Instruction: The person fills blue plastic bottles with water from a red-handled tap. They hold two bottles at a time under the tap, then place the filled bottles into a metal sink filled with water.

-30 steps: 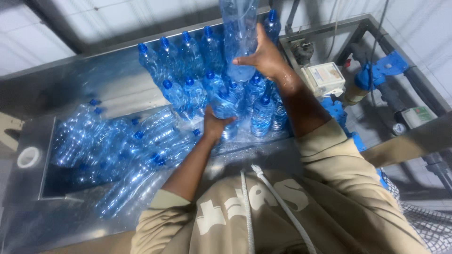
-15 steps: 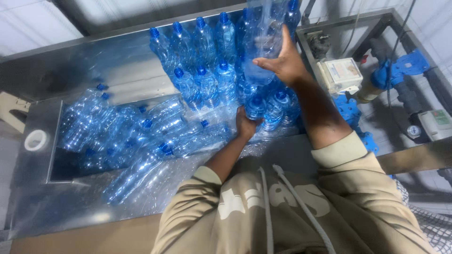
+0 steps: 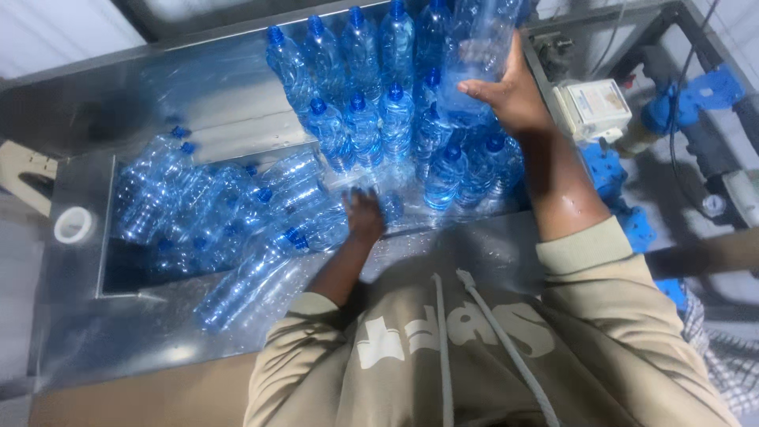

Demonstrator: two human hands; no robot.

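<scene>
**Blue-capped bottles crowd a steel table**

Near the top right of the frame, the right hand (image 3: pixel 512 95) has its fingers wrapped around a clear plastic bottle (image 3: pixel 481 47), lifted above the rest. Below it, upright bottles (image 3: pixel 371 119) with blue caps stand packed together on the metal table (image 3: pixel 118 332). At centre, the left hand (image 3: pixel 365 215) rests fingers spread among fallen bottles (image 3: pixel 237 213), which lie heaped in a recessed tray at left. Whether they hold liquid cannot be told.
</scene>
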